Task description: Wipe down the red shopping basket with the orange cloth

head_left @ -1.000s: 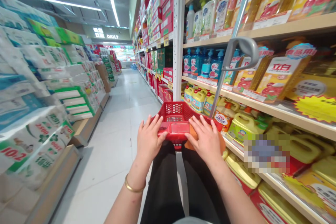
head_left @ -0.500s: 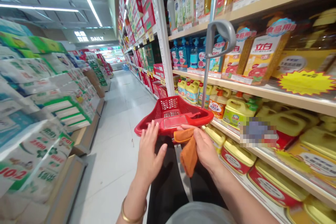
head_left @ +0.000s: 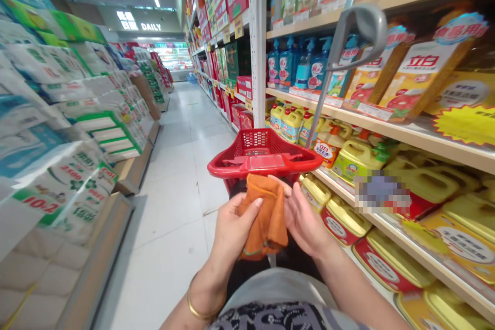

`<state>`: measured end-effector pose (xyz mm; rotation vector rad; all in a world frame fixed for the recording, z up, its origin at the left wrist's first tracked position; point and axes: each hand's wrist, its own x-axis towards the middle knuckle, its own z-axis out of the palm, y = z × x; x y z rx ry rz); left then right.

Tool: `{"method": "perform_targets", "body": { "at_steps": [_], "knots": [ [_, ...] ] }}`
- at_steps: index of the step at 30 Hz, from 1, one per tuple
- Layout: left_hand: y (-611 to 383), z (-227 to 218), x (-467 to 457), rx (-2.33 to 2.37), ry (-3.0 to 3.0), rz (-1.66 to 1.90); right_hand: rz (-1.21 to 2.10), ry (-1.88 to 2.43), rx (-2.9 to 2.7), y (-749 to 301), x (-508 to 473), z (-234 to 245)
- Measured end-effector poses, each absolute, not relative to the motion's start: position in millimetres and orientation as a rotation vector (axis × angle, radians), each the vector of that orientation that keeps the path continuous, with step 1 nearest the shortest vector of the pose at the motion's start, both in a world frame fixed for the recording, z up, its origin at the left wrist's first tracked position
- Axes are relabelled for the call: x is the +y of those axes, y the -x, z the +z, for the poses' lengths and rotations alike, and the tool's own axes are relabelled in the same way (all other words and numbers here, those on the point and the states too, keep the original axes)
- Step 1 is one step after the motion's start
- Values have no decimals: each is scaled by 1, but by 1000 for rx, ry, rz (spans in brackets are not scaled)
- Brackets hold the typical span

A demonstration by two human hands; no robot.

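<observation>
An orange cloth (head_left: 264,221) hangs bunched in front of my body, just this side of a red shopping basket (head_left: 266,162). My left hand (head_left: 234,229) pinches its left side, thumb on top. Against the cloth's right edge rests my right hand (head_left: 307,219), its fingers stretched out and apart; some fingertips are hidden by the cloth. A grey handle (head_left: 358,36) on a metal pole rises to the right of the basket.
On the right, shelves (head_left: 433,139) hold pump bottles and yellow jugs (head_left: 390,268) of detergent. Stacked paper packs (head_left: 64,196) line the left side. Between them a pale tiled aisle (head_left: 181,149) runs ahead to a lit cooler.
My left hand has gone from spread fingers to gripping the cloth. The right hand has loosened its hold, and the cloth now hangs more spread between both hands.
</observation>
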<state>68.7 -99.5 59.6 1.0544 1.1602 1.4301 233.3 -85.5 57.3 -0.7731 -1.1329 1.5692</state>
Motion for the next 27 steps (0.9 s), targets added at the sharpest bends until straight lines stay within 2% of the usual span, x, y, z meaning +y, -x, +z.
{"method": "perform_targets", "body": {
  "at_steps": [5, 13, 16, 22, 27],
  "knots": [
    [-55, 63, -98, 1105, -790, 1501, 1814, 672, -1158, -246, -98, 30],
    [-46, 53, -99, 945, -727, 1417, 1737, 755, -1101, -262, -95, 28],
    [-40, 54, -108, 819, -845, 1336, 1619, 814, -1183, -274, -94, 41],
    [-36, 53, -113, 869, -898, 1410, 1232, 854, -1388, -292, -93, 62],
    [-42, 40, -106, 741, -737, 1156, 1262, 1021, -1097, -292, -85, 41]
  ]
}}
